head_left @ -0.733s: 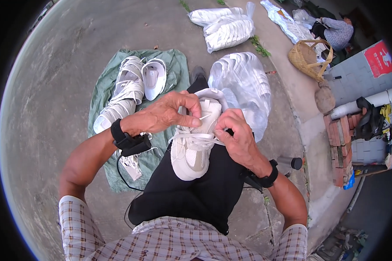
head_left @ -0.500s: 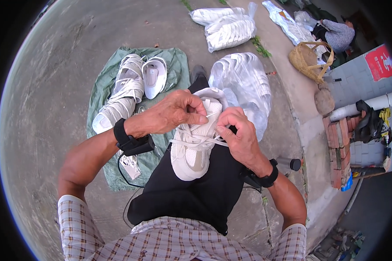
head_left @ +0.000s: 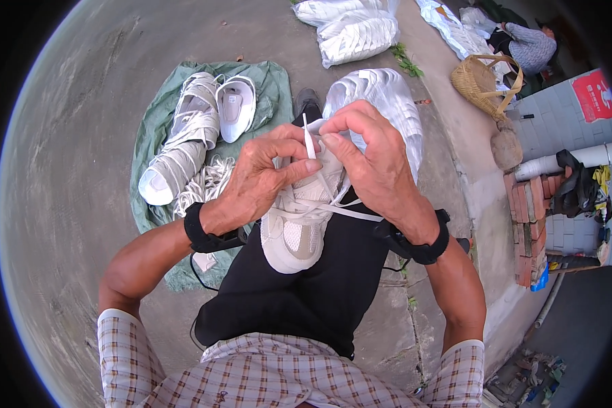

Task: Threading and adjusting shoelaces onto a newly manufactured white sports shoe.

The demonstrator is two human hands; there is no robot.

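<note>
Just below the grip, apparently resting on the black trousers [head_left: 285,306]: a pale shoe [head_left: 292,248], toe toward the body. Probably light, soft in the mesh, stiffer at the toe; best steadied by the sides. Likely limp in the lace [head_left: 308,139], so best pinched near the tip. In the left hand [head_left: 262,166], thumb and forefinger clamped on the lace, tip poking up beyond the pinch. In the right hand [head_left: 374,153], just beside, thumb and forefinger near the collar; impossible to tell whether gripping anything.
</note>
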